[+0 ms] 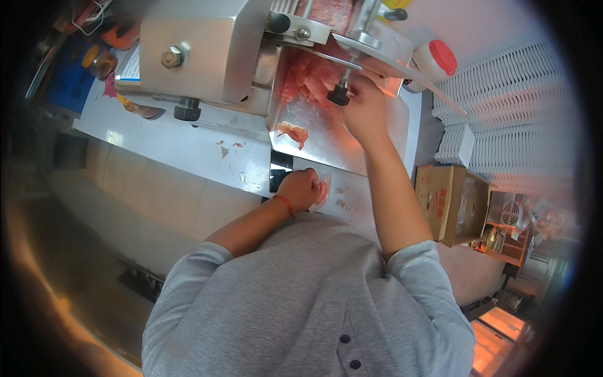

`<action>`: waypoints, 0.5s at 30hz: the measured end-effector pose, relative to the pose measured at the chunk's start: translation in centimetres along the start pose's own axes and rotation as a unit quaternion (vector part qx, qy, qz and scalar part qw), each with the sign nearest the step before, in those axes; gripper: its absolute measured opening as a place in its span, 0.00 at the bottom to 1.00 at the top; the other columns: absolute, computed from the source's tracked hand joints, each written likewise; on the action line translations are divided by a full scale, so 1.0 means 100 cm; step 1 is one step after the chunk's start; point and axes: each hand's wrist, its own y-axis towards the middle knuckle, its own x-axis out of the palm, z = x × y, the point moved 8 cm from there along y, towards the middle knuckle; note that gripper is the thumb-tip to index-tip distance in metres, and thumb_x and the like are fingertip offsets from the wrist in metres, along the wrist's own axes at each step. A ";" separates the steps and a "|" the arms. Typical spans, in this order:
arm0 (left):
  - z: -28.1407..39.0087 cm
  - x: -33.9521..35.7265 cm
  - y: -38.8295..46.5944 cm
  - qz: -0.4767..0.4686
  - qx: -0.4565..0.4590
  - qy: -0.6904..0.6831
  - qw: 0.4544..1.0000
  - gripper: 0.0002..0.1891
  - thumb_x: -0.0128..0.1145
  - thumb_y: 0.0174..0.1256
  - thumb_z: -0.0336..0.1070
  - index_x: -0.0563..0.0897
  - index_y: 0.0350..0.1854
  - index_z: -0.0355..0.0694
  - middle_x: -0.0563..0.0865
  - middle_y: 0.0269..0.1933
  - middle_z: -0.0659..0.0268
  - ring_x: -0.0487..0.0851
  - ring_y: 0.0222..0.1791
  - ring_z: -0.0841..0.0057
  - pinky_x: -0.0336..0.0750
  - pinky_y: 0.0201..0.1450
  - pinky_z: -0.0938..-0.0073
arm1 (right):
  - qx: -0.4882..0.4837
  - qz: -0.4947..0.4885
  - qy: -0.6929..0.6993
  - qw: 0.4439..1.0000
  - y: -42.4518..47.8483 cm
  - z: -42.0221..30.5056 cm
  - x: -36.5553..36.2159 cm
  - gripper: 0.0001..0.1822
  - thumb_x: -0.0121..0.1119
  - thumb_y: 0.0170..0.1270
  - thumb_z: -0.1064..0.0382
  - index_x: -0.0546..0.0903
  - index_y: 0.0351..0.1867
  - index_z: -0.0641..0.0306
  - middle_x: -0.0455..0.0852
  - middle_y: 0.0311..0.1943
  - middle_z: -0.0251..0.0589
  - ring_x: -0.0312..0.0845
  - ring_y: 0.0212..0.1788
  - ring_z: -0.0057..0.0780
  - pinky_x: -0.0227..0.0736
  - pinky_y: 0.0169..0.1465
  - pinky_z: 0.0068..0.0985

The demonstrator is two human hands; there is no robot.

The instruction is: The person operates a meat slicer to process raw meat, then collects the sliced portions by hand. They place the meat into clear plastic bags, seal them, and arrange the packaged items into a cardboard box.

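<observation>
A steel meat slicer point(198, 52) takes up the upper middle, with a block of pink meat point(332, 13) on its carriage. Under the carriage, thin meat slices point(311, 77) lie piled on a metal tray point(330, 134). My right hand point(365, 110) reaches to the right edge of that pile, beside a black knob; its fingertips are partly hidden and blurred. Close to my body, my left hand point(300, 188) is closed on a clear plastic bag holding something pink. A loose meat scrap point(294, 133) rests on the tray's near left part.
Stacked white foam trays point(504, 94) stand at the right, near a white tub with a red lid point(433, 63) and an open cardboard box point(452, 205). Jars point(100, 62) and small scraps point(224, 151) are on the white counter point(188, 146) at left.
</observation>
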 end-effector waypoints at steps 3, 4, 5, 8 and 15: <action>-0.003 0.011 0.003 -0.020 0.022 0.024 0.999 0.10 0.59 0.62 0.40 0.80 0.31 0.38 0.86 0.30 0.51 0.85 0.33 0.52 0.78 0.38 0.56 | 0.117 -0.083 0.238 0.961 -0.053 0.009 -0.047 0.15 0.62 0.64 0.69 0.80 0.52 0.68 0.87 0.47 0.41 0.84 0.42 0.29 0.76 0.45 0.25; -0.004 0.013 0.008 -0.040 0.022 0.038 0.998 0.09 0.59 0.61 0.40 0.80 0.31 0.38 0.86 0.30 0.51 0.85 0.33 0.52 0.78 0.38 0.56 | 0.170 -0.102 0.348 0.916 -0.073 0.018 -0.050 0.16 0.63 0.64 0.69 0.79 0.53 0.68 0.87 0.48 0.41 0.84 0.42 0.29 0.77 0.45 0.24; -0.003 0.015 0.007 -0.035 0.022 0.047 0.998 0.09 0.60 0.61 0.38 0.80 0.32 0.38 0.86 0.30 0.51 0.85 0.32 0.53 0.78 0.37 0.57 | 0.199 -0.110 0.427 0.875 -0.096 0.020 -0.051 0.17 0.62 0.64 0.70 0.79 0.54 0.68 0.87 0.48 0.41 0.84 0.43 0.30 0.78 0.45 0.24; 0.006 0.016 0.011 -0.026 0.020 0.062 0.998 0.07 0.60 0.61 0.35 0.81 0.32 0.36 0.86 0.28 0.53 0.87 0.31 0.57 0.80 0.36 0.61 | 0.261 -0.142 0.600 0.743 -0.151 0.026 -0.054 0.18 0.61 0.64 0.73 0.78 0.55 0.69 0.86 0.48 0.42 0.85 0.44 0.30 0.81 0.46 0.25; 0.076 -0.018 0.007 -0.063 -0.186 -0.083 0.977 0.05 0.59 0.62 0.29 0.79 0.31 0.32 0.86 0.27 0.57 0.89 0.25 0.71 0.82 0.29 0.74 | 0.283 -0.235 0.368 0.854 -0.227 0.090 0.000 0.15 0.61 0.63 0.72 0.78 0.51 0.72 0.87 0.40 0.43 0.85 0.38 0.30 0.81 0.38 0.26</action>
